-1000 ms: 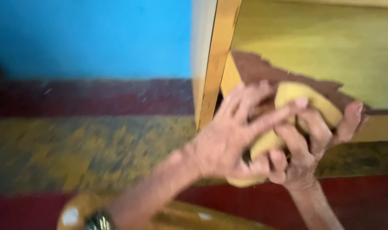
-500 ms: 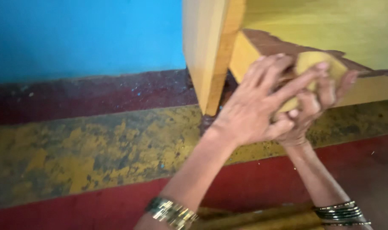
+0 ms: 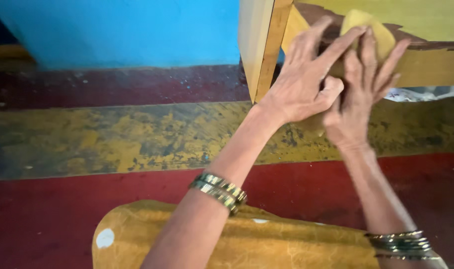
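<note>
Blue wall (image 3: 122,30) up top, dark red skirting band under it, then a worn yellow floor strip (image 3: 112,134) w/ black scuffs, and red floor (image 3: 62,214) nearest the camera. A yellow wooden post (image 3: 259,45) comes down at centre, w/ a yellow panel (image 3: 436,20) to its right, brown torn edge across it.

What's changed: vs. a sec ago the view has swung left and pulled back, so both hands now sit high in the right corner instead of mid-frame, and the forearms stretch out longer. The yellow pad (image 3: 369,30) has moved w/ them, higher up on the panel's lower rail. Reads like the pressing or rubbing is carrying on along that rail, not wrapping up.

Pose now: left hand (image 3: 301,84) lies over the top, fingers spread and stretched fwd onto the pad, thumb tucked across toward the other hand. Right hand (image 3: 359,94) sits just beside and partly under it, fingers fanned up against the pad, palm down. Both press and clasp the pad flat to the wood rather than a closed fist grip.

Gold bangles (image 3: 219,192) on the left wrist, darker bangles (image 3: 398,244) on the right. Yellow-ochre cloth (image 3: 266,244) at bottom, over the lap, I'd guess.
</note>
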A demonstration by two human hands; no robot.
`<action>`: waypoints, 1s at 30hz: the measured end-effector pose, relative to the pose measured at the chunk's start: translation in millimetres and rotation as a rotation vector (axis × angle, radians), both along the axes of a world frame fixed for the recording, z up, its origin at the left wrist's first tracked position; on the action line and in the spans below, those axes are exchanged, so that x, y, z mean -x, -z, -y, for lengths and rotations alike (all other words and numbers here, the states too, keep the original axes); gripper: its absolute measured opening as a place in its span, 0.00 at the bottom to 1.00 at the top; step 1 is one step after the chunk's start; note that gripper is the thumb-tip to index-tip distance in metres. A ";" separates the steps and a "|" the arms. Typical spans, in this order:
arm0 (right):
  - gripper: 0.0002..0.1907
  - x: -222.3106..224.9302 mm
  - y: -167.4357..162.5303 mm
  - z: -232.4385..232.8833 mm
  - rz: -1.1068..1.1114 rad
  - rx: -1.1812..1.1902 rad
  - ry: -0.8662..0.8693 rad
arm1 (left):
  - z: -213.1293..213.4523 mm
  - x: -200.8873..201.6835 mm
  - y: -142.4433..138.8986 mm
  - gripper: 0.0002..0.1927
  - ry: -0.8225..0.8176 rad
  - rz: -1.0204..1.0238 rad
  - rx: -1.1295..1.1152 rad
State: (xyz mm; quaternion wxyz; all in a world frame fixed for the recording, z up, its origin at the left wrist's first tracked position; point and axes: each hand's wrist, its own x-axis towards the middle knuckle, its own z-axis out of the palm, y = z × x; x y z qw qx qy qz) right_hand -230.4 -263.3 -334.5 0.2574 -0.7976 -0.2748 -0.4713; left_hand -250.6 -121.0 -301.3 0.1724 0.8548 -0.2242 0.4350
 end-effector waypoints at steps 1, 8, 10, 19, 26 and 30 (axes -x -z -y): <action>0.36 6.9 -4.6 -11.7 -0.023 0.014 0.022 | 0.3 5.6 -1.1 0.43 -0.045 0.055 -0.014; 0.44 16.7 44.4 -55.8 -0.024 -0.163 -0.389 | -7.6 31.8 4.9 0.30 -0.174 0.046 -0.361; 0.48 -10.7 43.8 -31.4 0.190 0.183 -0.051 | -6.8 30.6 12.6 0.30 -0.173 0.075 -0.412; 0.30 -121.0 122.1 106.5 -0.124 -0.365 -0.287 | 112.2 -26.6 31.1 0.39 -0.194 -0.145 -0.825; 0.31 -135.5 147.3 164.2 -0.548 0.434 0.610 | 176.4 -57.8 25.5 0.33 -0.028 0.008 -0.530; 0.28 -115.6 157.8 120.5 -0.743 -0.264 -0.236 | 141.4 -38.8 21.0 0.33 -0.031 -0.087 -0.643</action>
